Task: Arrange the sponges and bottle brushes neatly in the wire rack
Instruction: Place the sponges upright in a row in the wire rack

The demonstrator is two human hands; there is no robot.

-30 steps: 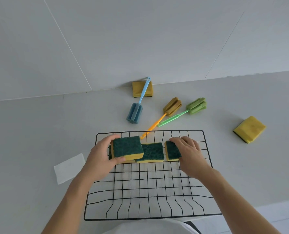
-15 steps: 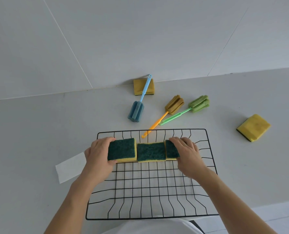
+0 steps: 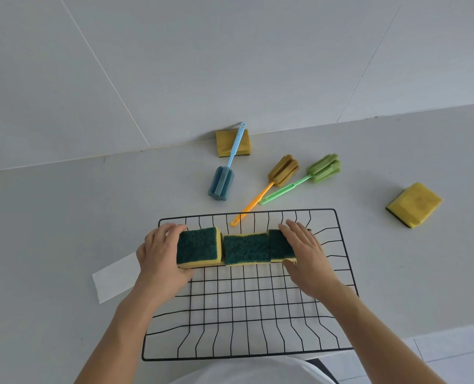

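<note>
A black wire rack (image 3: 343, 261) lies on the grey counter in front of me. Three green-topped yellow sponges form a row along its far side. My left hand (image 3: 161, 259) grips the left sponge (image 3: 198, 246). The middle sponge (image 3: 246, 249) lies untouched between the other two. My right hand (image 3: 306, 256) rests on the right sponge (image 3: 280, 245), fingers over its right half. Beyond the rack lie a blue bottle brush (image 3: 222, 178), an orange-handled brush (image 3: 281, 171) and a green brush (image 3: 323, 167). Two more sponges lie outside: one by the wall (image 3: 224, 144), one far right (image 3: 414, 205).
A white paper slip (image 3: 114, 278) lies left of the rack. The orange brush's handle tip pokes over the rack's far rim. A tiled wall rises behind the counter, whose front edge runs just below the rack.
My left hand lowered its sponge from a tilted, raised position into line with the other two. My right hand stayed on the right sponge.
</note>
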